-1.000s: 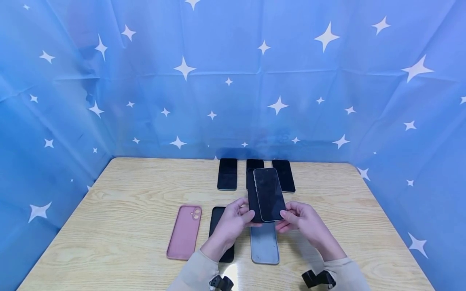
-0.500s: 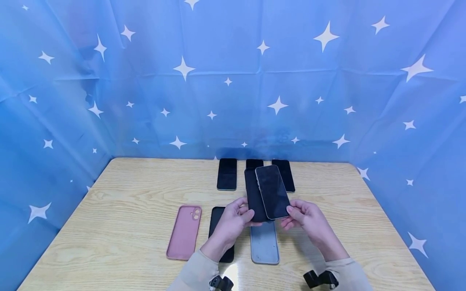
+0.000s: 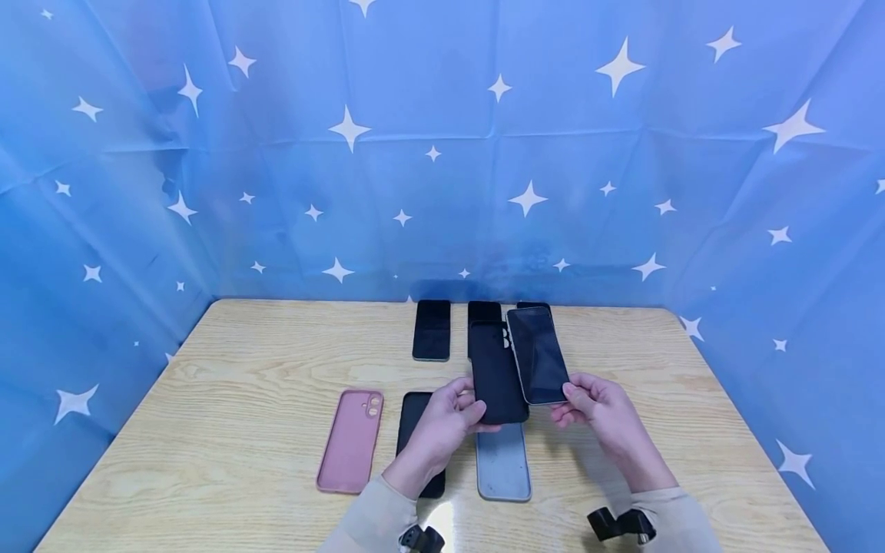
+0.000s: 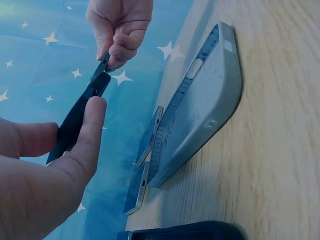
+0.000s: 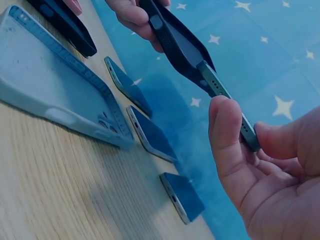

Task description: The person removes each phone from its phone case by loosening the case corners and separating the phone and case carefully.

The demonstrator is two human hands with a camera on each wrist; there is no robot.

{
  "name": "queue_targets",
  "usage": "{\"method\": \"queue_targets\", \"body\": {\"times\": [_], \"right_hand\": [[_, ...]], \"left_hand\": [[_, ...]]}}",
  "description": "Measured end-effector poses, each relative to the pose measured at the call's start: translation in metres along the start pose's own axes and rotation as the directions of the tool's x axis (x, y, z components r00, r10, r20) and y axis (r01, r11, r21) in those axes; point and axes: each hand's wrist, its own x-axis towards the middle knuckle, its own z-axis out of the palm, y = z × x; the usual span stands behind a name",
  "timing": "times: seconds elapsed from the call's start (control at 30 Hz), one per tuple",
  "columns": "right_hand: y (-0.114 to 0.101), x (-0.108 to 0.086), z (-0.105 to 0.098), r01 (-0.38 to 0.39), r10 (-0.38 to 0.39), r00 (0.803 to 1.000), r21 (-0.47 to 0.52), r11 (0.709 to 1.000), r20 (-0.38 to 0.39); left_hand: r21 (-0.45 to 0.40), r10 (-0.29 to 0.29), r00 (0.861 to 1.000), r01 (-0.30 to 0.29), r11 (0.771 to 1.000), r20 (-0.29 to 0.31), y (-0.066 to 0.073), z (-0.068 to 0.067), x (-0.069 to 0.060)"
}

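Observation:
My left hand (image 3: 445,421) grips a black phone case (image 3: 494,388) along its left side and lower end, its hollow side turned up. A dark-screened smartphone (image 3: 539,357) is pinched at its lower right corner by my right hand (image 3: 603,411). In the head view the phone overlaps the upper right edge of the case. The right wrist view shows the phone's edge (image 5: 246,131), with its speaker holes, between my thumb and fingers, one corner close to the case (image 5: 182,55); I cannot tell whether they touch. Both are above the table.
On the table lie a pink phone case (image 3: 349,445), another black case (image 3: 412,415) partly behind my left arm, and a grey-blue case (image 3: 503,468) under the held one. Three phones line the back: left (image 3: 432,330), middle (image 3: 484,311) and right (image 3: 535,305), the last two partly covered.
The phone in my right hand has moved right and slightly away from me, from lying over the held case to its right edge, uncovering the case's inside. My left hand has barely moved.

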Motion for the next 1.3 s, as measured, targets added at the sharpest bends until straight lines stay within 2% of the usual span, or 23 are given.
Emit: {"method": "queue_targets", "body": {"times": [0.27,0.63,0.8,1.0,1.3], "right_hand": [[0.003,0.002,-0.012,0.016,-0.016,1.0,0.006,1.0,-0.019],[0.005,0.005,-0.029,-0.015,0.017,0.995,0.026,1.0,-0.095],[0.008,0.006,-0.037,-0.004,0.006,0.995,0.019,1.0,-0.097],[0.01,0.009,-0.046,-0.04,0.042,0.994,0.017,0.999,-0.102],[0.017,0.013,-0.059,-0.085,0.075,0.988,-0.072,0.994,-0.132]], "left_hand": [[0.001,-0.011,1.0,0.011,1.0,-0.003,-0.002,0.005,0.0],[-0.003,-0.026,1.0,0.026,1.0,-0.001,-0.003,0.012,0.001],[0.015,-0.031,1.0,0.031,0.999,0.004,-0.004,0.016,0.003],[0.045,-0.031,0.999,0.03,0.999,0.011,-0.005,0.02,0.003],[0.016,-0.045,0.999,0.044,0.999,0.013,-0.008,0.029,0.004]]}}
